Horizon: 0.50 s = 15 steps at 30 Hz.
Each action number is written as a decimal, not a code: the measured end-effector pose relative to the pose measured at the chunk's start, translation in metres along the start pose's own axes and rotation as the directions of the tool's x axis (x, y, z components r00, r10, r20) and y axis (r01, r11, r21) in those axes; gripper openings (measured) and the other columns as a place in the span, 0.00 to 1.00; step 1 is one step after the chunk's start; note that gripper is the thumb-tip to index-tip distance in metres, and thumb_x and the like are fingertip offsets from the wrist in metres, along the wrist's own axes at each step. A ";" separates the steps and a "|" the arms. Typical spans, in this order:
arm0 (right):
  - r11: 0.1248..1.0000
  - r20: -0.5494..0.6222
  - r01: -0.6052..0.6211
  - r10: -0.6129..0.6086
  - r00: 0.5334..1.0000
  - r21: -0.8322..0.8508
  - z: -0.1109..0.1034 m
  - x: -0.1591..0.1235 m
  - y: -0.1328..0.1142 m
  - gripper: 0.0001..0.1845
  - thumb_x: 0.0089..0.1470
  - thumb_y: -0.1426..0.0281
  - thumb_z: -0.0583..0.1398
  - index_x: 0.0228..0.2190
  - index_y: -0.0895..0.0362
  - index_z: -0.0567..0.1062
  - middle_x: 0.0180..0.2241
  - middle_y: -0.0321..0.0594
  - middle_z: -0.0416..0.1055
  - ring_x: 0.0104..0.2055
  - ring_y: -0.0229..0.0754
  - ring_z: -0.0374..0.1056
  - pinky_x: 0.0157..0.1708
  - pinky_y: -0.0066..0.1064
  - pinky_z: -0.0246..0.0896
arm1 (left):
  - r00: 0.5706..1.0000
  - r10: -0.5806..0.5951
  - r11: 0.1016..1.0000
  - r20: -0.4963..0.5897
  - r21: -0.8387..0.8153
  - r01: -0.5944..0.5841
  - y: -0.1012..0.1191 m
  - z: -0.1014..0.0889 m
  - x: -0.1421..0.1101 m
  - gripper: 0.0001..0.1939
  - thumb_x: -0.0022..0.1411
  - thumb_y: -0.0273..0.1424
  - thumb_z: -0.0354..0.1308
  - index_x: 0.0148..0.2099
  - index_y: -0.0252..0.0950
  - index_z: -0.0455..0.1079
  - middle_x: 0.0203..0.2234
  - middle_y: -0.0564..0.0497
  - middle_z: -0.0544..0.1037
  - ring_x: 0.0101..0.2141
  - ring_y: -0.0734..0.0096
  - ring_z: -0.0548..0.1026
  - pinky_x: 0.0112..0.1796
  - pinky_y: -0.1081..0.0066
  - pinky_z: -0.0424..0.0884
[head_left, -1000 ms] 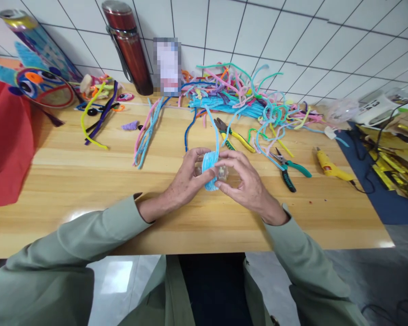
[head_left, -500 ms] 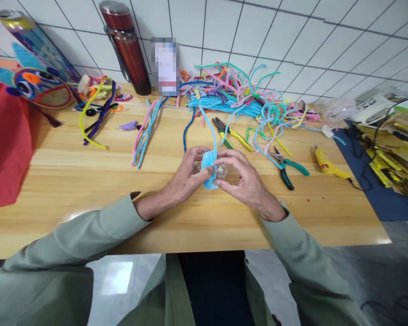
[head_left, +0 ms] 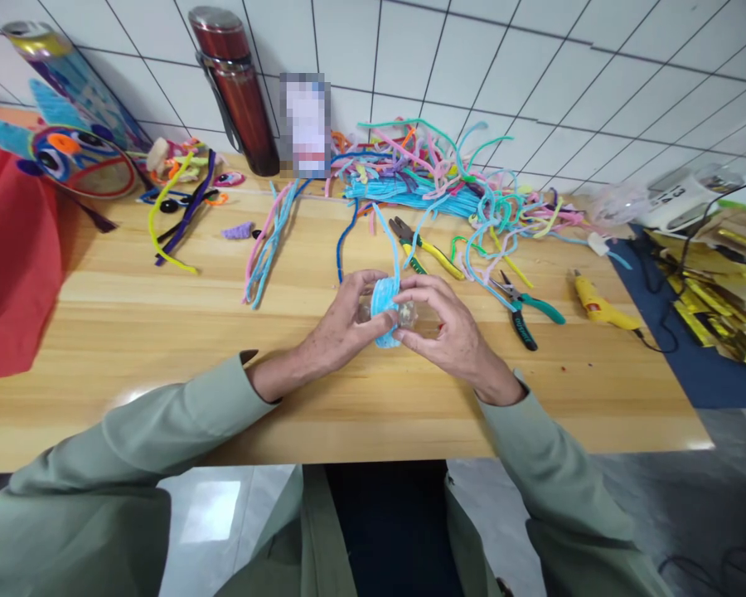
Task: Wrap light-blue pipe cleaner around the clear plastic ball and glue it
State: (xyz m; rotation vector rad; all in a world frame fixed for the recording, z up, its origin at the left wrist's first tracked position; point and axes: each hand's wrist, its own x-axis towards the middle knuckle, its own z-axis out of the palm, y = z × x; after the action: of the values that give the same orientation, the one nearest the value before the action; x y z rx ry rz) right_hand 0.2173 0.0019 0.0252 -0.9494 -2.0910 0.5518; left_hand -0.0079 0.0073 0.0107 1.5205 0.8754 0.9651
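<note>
Between my two hands is a clear plastic piece (head_left: pixel 408 314), its full shape partly covered by fingers. Light blue pipe cleaner (head_left: pixel 384 295) is wound around it in a wide band, and a loose end stands up from the band toward the back. My left hand (head_left: pixel 346 322) grips it from the left, thumb pressed on the front of the band. From the right, my right hand (head_left: pixel 451 323) has fingertips and thumb closed at the band's edge and over the clear part.
Behind the hands lie a heap of colourful pipe cleaners (head_left: pixel 423 195), yellow-handled pliers (head_left: pixel 435 255) and green-handled pliers (head_left: pixel 522 311). A yellow glue gun (head_left: pixel 603 309) rests at right. A red thermos (head_left: pixel 239 95) and a decorated mask-like craft (head_left: pixel 68 157) stand at back left.
Both hands stay around the wrapped piece, with only slight finger movement. The whole view has shifted a little.
</note>
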 end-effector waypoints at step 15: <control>1.000 -0.008 -0.007 0.007 1.000 0.014 0.000 0.001 0.003 0.19 0.60 0.68 0.70 0.52 0.46 0.77 0.58 0.44 0.75 0.63 0.55 0.72 0.65 0.55 0.67 | 1.000 -0.003 1.000 0.020 0.031 0.002 0.005 -0.002 0.003 0.24 0.69 0.40 0.66 0.61 0.43 0.62 0.58 0.44 0.72 0.58 0.57 0.74 0.54 0.58 0.77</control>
State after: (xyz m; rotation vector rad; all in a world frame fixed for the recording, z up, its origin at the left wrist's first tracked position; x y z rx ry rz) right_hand 0.2183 0.0044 0.0232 -0.9502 -2.0745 0.5646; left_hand -0.0082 0.0096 0.0164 1.5525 0.8814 0.9366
